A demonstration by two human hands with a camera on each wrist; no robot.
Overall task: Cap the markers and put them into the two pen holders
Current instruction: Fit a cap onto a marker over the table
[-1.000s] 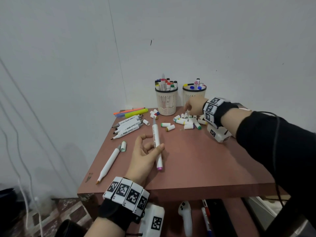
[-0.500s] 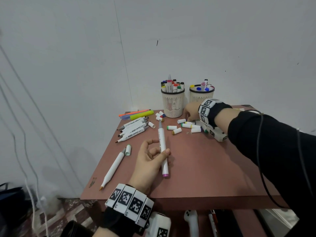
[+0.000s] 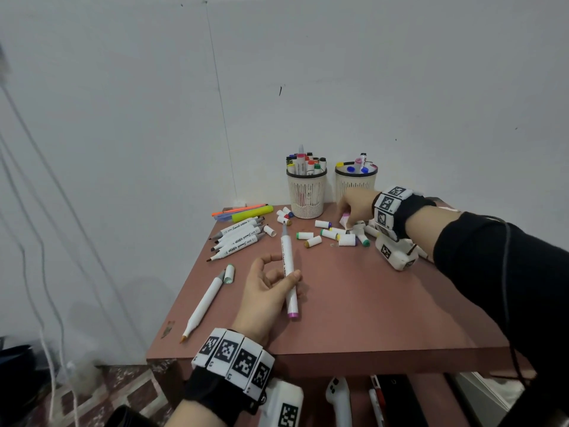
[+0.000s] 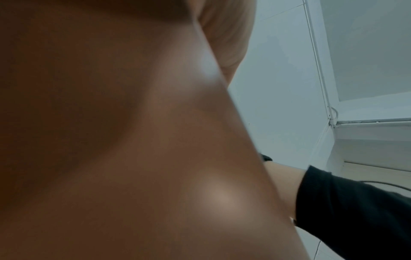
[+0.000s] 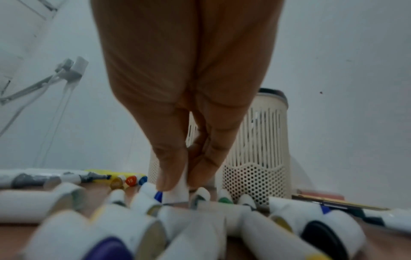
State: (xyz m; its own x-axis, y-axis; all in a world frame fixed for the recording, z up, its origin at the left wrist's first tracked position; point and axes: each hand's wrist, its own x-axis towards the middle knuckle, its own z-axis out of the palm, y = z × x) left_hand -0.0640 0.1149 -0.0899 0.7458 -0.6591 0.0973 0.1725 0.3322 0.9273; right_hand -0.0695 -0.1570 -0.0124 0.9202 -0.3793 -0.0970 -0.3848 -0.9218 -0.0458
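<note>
An uncapped marker (image 3: 288,274) is held in the left hand (image 3: 264,291), pinched between thumb and fingers above the middle of the tabletop (image 3: 369,303); its grey tip is pointed toward the far edge and its pink-capped end toward the near edge. A white cap (image 5: 181,190) is pinched between the fingertips (image 5: 169,183) of the right hand (image 3: 357,206), at the heap of loose caps (image 3: 348,235) near the far right corner, just in front of the two pen holders (image 3: 306,192). The step in hand is judged to be cap selection. For the next move, the cap is to be lifted clear of the heap, its open end aligned with the grey tip, and pressed home. More uncapped markers (image 3: 237,237) are left lying toward the far left edge.
</note>
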